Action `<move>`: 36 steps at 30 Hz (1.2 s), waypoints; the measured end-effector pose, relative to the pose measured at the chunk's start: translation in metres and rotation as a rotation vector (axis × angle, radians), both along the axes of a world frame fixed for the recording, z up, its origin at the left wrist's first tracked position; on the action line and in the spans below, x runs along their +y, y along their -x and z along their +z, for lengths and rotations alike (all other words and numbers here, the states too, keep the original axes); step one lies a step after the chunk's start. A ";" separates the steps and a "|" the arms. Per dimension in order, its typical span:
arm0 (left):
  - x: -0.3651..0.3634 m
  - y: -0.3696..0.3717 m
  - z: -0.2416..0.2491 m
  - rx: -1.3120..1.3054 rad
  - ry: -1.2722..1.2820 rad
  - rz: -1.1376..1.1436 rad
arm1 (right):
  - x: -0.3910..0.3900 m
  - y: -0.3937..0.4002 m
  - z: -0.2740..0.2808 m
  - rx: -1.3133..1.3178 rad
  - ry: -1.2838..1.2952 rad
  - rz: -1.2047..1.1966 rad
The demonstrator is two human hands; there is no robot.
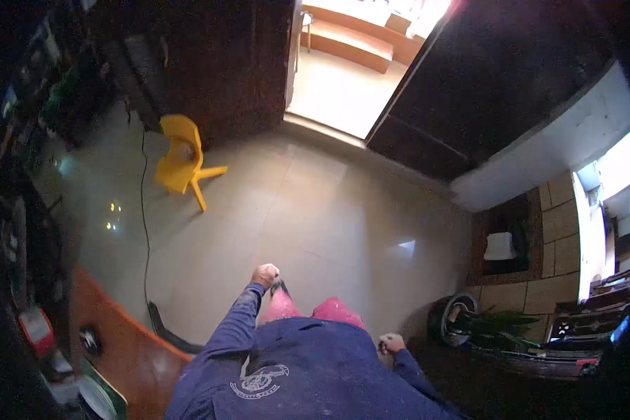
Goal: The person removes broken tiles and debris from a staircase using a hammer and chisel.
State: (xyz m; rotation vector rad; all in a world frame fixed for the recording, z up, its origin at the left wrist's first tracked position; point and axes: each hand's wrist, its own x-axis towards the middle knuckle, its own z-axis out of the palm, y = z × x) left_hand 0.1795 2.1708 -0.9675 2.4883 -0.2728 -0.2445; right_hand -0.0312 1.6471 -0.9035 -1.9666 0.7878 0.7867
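My left hand [265,274] is closed in front of my left knee, at the end of a dark blue sleeve. Something small and dark shows just below it, against the pink trousers [282,306]; whether the fingers hold it is unclear. My right hand [392,343] hangs low beside my right hip, its fingers curled, and what they hold, if anything, is too small to tell. Both hands are apart from the furniture. The dark blue shirt [308,371] with a pale printed emblem fills the bottom centre.
A yellow plastic chair [182,157] stands on the tiled floor [294,210] at the upper left. A dark cable [145,231] runs toward an orange-brown table [136,350]. Ahead is a bright doorway [329,91]. A round pot [449,318] with a plant stands right.
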 end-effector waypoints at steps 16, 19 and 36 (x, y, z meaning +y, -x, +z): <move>0.047 -0.335 -0.103 0.335 -0.510 -0.131 | 0.039 -0.530 0.040 -0.335 -0.141 -0.368; 0.033 -0.397 -0.083 0.433 -0.379 -0.024 | 0.035 -0.610 0.091 -0.417 -0.086 -0.358; 0.088 -0.737 -0.035 0.952 0.417 0.658 | 0.149 -0.570 0.012 -0.123 0.200 -0.175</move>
